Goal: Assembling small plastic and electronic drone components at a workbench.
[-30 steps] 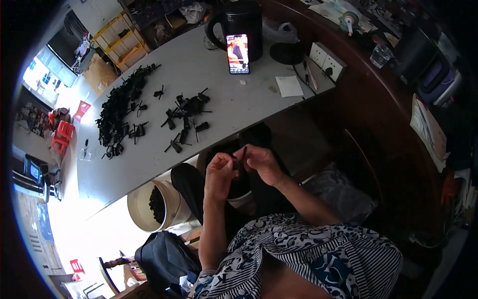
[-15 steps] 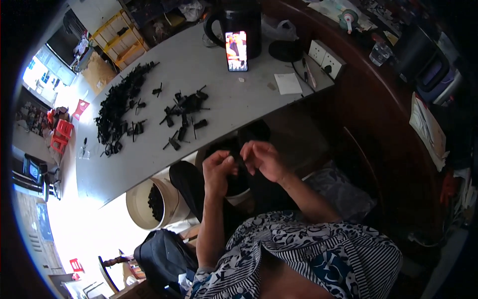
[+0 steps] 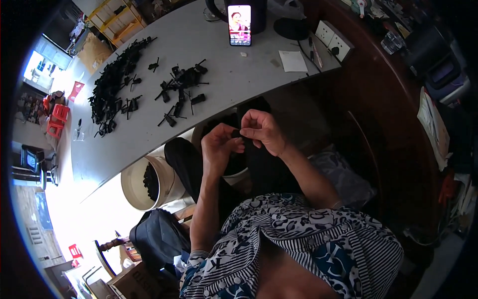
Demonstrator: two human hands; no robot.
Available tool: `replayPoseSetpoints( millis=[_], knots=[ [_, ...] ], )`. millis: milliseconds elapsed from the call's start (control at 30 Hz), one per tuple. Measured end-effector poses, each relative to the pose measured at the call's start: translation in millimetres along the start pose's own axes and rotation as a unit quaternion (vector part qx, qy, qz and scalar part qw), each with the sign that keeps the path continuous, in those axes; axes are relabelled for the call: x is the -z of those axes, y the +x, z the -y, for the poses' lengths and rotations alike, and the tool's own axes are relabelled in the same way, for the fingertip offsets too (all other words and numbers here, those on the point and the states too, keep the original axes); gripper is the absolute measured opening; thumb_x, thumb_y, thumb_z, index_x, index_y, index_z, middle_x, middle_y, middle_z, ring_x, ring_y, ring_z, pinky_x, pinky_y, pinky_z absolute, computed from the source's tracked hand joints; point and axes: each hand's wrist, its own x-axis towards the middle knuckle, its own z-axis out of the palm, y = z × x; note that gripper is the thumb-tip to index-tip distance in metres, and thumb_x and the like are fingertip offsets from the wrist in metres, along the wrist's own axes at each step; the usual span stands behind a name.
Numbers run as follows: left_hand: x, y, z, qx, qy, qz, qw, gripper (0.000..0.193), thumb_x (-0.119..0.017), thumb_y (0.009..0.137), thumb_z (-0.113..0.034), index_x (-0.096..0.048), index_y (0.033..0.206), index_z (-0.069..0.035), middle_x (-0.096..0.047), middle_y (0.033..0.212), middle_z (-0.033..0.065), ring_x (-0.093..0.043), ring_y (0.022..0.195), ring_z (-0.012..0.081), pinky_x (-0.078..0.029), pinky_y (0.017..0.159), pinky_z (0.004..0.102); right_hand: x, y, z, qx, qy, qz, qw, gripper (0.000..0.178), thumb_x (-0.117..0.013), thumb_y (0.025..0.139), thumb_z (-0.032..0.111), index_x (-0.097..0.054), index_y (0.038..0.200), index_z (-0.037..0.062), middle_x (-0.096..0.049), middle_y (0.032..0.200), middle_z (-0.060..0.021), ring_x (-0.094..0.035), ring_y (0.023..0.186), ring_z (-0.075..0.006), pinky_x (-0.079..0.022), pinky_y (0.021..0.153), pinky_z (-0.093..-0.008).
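Close together over my lap, just off the table's near edge, my two hands meet fingertip to fingertip. Between them is a small black piece [image 3: 236, 133], too dark and small to make out its kind. My left hand [image 3: 217, 147] is closed in a pinch at its left side. Thumb and forefinger of my right hand [image 3: 264, 132] pinch at its right side. Ahead on the grey table [image 3: 209, 109] lies a loose cluster of small black parts with thin stems [image 3: 181, 79]. A longer heap of similar black parts [image 3: 112, 84] curves along the left.
A lit phone [image 3: 240, 25] stands against a dark jug [image 3: 259, 17]. To its right are a white paper [image 3: 293, 61] and a power strip [image 3: 334, 40]. A cream bucket [image 3: 130, 184] holding black pieces stands below the table; another bucket [image 3: 237, 178] is partly hidden under my hands.
My hands have come together, the right fingers closing in a pinch against the left ones. The whole view has shifted, so the table sits higher in the picture.
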Motion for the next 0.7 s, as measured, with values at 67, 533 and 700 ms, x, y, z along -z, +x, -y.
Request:
replayPoseSetpoints(
  millis=[67,533,700],
  knots=[
    [-0.6,-0.2,3.9,-0.009,0.021,-0.009,1.0,0.01,-0.057,0.077,0.006,-0.055,0.087,0.003,-0.058,0.068,0.005,-0.059,0.06,0.0113,-0.051,0.055,0.0222,-3.5,-0.7,0.0,0.004,-0.027,-0.023,0.999,0.011,-0.062,0.081,0.011,-0.052,0.08,0.0079,-0.05,0.069,0.0039,-0.043,0.053,-0.001,-0.033,0.04,-0.015],
    [-1.0,0.4,5.1,-0.042,0.087,-0.046,0.994,0.01,-0.059,0.076,0.006,-0.054,0.084,0.003,-0.058,0.068,0.006,-0.059,0.059,0.0121,-0.051,0.054,0.0234,-5.9,3.4,-3.8,0.013,0.037,-0.014,0.999,0.012,-0.064,0.08,0.012,-0.052,0.079,0.0085,-0.049,0.068,0.0046,-0.044,0.054,-0.0014,-0.036,0.042,-0.0153],
    [-2.9,3.3,2.7,-0.019,0.042,-0.024,0.999,0.011,-0.058,0.076,0.007,-0.053,0.084,0.002,-0.055,0.066,0.0051,-0.06,0.059,0.0129,-0.052,0.052,0.0241,2.5,2.9,-5.8,0.008,0.036,0.007,0.999,0.013,-0.065,0.079,0.012,-0.052,0.079,0.0084,-0.049,0.07,0.0041,-0.045,0.056,-0.0022,-0.037,0.044,-0.0163]
  ],
)
